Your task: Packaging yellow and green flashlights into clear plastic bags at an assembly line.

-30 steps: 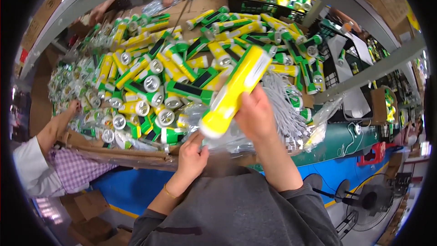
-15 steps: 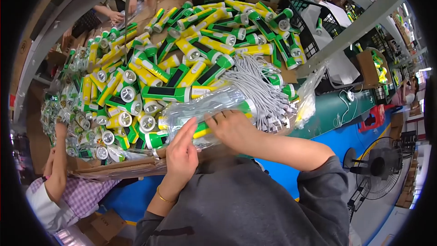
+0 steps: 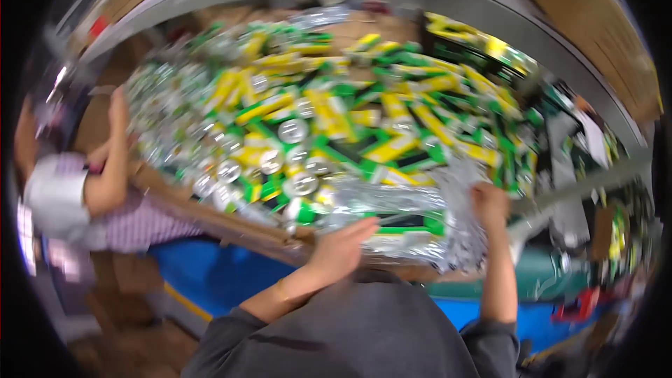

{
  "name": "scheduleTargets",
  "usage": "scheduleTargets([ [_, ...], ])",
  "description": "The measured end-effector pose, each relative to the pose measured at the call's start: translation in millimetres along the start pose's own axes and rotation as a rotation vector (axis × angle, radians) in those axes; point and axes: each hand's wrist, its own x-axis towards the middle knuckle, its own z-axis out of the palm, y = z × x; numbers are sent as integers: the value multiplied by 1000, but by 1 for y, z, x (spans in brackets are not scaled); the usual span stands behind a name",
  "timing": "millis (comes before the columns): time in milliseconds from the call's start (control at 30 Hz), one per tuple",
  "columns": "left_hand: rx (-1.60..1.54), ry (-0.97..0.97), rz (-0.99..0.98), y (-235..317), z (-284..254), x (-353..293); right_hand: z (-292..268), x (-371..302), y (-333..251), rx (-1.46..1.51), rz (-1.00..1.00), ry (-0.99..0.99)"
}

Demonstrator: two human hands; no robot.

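A green flashlight [image 3: 399, 222] lies in a clear plastic bag [image 3: 388, 197] at the table's near edge. My left hand [image 3: 339, 248] rests at the bag's lower left end, its fingers stretched out along the plastic. To the right, my right hand [image 3: 491, 203] is at the bundle of grey-white cables [image 3: 463, 227], fingers curled down. Blur hides what those fingers hold, if anything. Behind the bag spreads a large heap of yellow and green flashlights [image 3: 392, 147] with round clear lenses.
Wrapped flashlights [image 3: 171, 108] pile up at the left, where a co-worker's arm [image 3: 112, 168] reaches in. A grey metal bar [image 3: 581, 185] slants across the right side. Beyond it lie a green surface [image 3: 539, 273] and a red stool [image 3: 577, 304]. Cardboard [image 3: 231, 227] edges the table.
The view has swung, and the scene is blurred. My right hand has left the bagged flashlight and moved right to the cables. My left hand has stayed by the bag, now lower along its edge.
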Motion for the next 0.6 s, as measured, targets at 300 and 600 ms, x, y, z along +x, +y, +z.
scheduleTargets([
  [300, -44, 67, 48, -9, 10, 7, -52, 30, 6, -107, -20, 93],
  [600, -196, 27, -80, -14, 3, 35, -72, 27, -188, 1106, -166, 113],
])
